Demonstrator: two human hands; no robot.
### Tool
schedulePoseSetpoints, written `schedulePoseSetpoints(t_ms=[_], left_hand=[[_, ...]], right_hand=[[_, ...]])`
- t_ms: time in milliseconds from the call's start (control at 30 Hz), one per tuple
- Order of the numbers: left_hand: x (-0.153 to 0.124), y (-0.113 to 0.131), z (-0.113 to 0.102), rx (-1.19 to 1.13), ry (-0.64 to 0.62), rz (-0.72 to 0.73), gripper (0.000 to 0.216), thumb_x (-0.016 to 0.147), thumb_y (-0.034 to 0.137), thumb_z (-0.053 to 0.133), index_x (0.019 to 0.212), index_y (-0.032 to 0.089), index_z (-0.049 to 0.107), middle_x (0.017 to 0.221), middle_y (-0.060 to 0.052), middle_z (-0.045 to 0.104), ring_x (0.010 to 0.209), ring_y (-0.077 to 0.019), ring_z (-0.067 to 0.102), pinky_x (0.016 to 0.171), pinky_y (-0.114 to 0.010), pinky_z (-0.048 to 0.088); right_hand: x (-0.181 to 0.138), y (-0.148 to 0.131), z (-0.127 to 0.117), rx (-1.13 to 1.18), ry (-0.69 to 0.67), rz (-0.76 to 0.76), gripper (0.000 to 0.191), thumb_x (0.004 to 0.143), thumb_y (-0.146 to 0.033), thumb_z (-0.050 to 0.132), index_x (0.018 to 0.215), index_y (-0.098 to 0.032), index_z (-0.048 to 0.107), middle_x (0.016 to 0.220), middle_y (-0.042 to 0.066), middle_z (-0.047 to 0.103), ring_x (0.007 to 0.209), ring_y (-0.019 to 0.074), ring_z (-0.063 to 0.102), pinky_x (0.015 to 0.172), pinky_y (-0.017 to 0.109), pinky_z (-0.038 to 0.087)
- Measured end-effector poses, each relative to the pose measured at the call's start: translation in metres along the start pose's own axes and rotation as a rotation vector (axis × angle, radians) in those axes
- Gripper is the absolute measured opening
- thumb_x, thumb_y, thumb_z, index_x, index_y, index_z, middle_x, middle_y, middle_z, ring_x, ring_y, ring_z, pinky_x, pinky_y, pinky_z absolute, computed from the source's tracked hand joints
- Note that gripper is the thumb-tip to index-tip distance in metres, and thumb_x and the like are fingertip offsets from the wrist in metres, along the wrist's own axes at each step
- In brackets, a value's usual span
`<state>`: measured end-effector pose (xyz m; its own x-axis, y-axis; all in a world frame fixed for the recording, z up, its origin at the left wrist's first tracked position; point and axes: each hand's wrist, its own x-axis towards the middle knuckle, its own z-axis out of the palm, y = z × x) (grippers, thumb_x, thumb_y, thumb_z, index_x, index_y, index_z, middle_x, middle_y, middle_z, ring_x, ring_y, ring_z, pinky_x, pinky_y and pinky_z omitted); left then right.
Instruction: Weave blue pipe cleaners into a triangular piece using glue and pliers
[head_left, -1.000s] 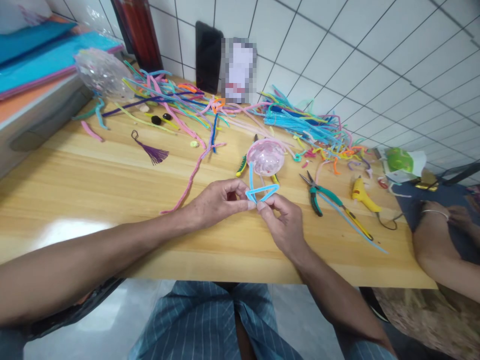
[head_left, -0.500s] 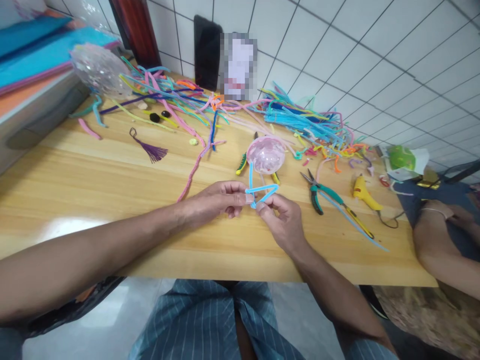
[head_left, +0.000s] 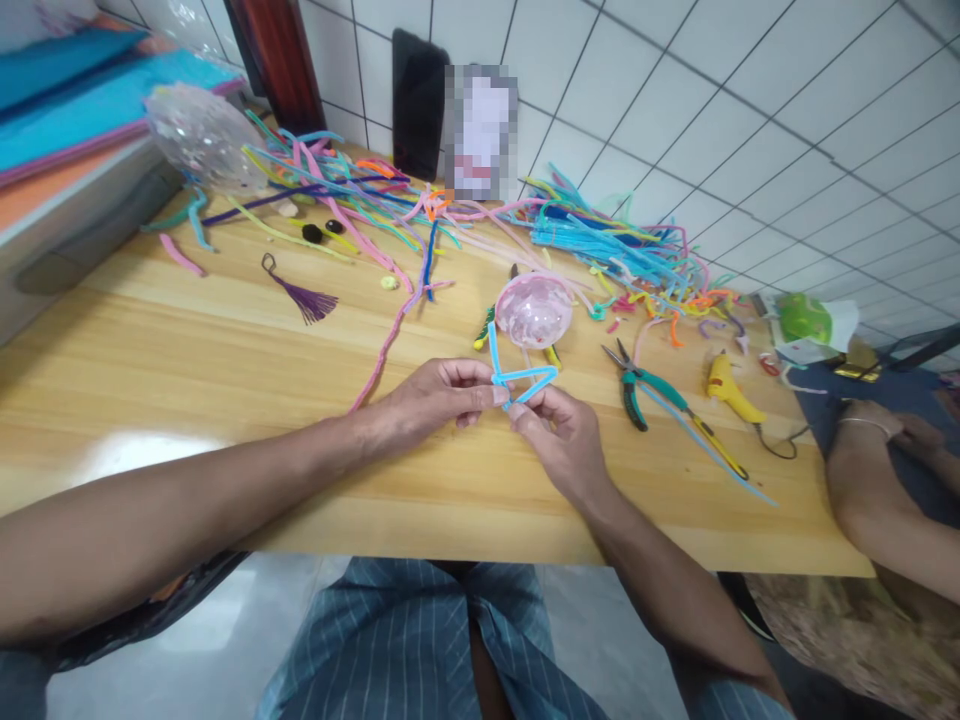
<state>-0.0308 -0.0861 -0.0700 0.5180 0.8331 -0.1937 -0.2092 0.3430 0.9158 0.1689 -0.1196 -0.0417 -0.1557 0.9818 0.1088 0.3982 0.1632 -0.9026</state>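
Observation:
Between my two hands is a light blue pipe cleaner [head_left: 534,374], bent into a rough triangle with one free end sticking up. My left hand [head_left: 450,392] pinches its left corner between thumb and fingers. On the lower side, my right hand [head_left: 561,430] grips it with thumb and index finger. Just beyond the bent shape sits a clear pinkish dome [head_left: 536,308] with a pink pipe cleaner along its upper rim. A pair of green and yellow handles [head_left: 484,328] lies partly hidden beneath the dome.
Teal-handled pliers [head_left: 637,385], a yellow craft knife [head_left: 716,445] and a yellow glue gun [head_left: 731,388] lie to the right. Pipe cleaners [head_left: 592,232] are heaped along the tiled wall. A purple tassel [head_left: 304,295] lies left. Another person's arm [head_left: 877,480] rests at the right edge.
The free upper end of the blue pipe cleaner has tipped to the left. Both hands keep their pinch in nearly the same place.

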Motion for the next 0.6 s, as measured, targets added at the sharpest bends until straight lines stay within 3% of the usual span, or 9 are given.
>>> schedulePoseSetpoints(t_ms=[167, 267, 400, 533, 600], left_hand=[[-0.002, 0.0046, 0.0009, 0.07, 0.045, 0.034, 0.038, 0.077, 0.05, 0.085, 0.088, 0.017, 0.072, 0.066, 0.005, 0.057, 0.059, -0.0073, 0.048, 0.058, -0.022, 0.037], [-0.0044, 0.0075, 0.0037, 0.137, 0.055, 0.016, 0.037, 0.078, 0.051, 0.082, 0.086, 0.016, 0.071, 0.064, 0.005, 0.055, 0.059, -0.0078, 0.046, 0.058, -0.022, 0.034], [-0.0069, 0.0062, 0.0066, 0.188, -0.004, -0.025, 0.037, 0.078, 0.05, 0.082, 0.087, 0.016, 0.07, 0.066, 0.006, 0.053, 0.06, -0.0076, 0.043, 0.058, -0.022, 0.031], [-0.009, 0.004, 0.0072, 0.197, -0.075, -0.033, 0.037, 0.081, 0.049, 0.082, 0.089, 0.015, 0.069, 0.074, 0.005, 0.055, 0.067, -0.0079, 0.043, 0.063, -0.023, 0.03], [-0.01, 0.0033, 0.0068, 0.196, -0.108, -0.021, 0.037, 0.085, 0.05, 0.078, 0.091, 0.015, 0.068, 0.078, 0.004, 0.055, 0.069, -0.0082, 0.043, 0.064, -0.023, 0.03]], right_hand=[[-0.0001, 0.0, -0.0002, -0.018, -0.008, -0.029, 0.019, 0.087, -0.027, 0.066, 0.069, -0.023, 0.063, 0.063, -0.004, 0.062, 0.061, 0.0132, 0.056, 0.067, 0.03, 0.049], [-0.001, 0.0022, -0.0008, 0.059, 0.034, -0.03, 0.009, 0.086, -0.031, 0.072, 0.088, -0.023, 0.067, 0.078, -0.002, 0.071, 0.07, 0.0152, 0.065, 0.071, 0.031, 0.054], [-0.0032, 0.0079, -0.0016, 0.113, 0.105, -0.092, 0.027, 0.087, -0.034, 0.076, 0.112, -0.027, 0.07, 0.097, 0.001, 0.076, 0.084, 0.0172, 0.071, 0.075, 0.031, 0.056], [-0.0031, 0.0082, -0.0022, 0.002, 0.129, -0.145, 0.004, 0.092, -0.03, 0.071, 0.092, -0.026, 0.074, 0.083, -0.002, 0.074, 0.075, 0.0147, 0.067, 0.071, 0.029, 0.052], [-0.0019, 0.0064, -0.002, -0.041, 0.153, -0.131, 0.008, 0.09, -0.028, 0.071, 0.083, -0.025, 0.072, 0.075, -0.003, 0.071, 0.069, 0.0136, 0.064, 0.067, 0.028, 0.05]])
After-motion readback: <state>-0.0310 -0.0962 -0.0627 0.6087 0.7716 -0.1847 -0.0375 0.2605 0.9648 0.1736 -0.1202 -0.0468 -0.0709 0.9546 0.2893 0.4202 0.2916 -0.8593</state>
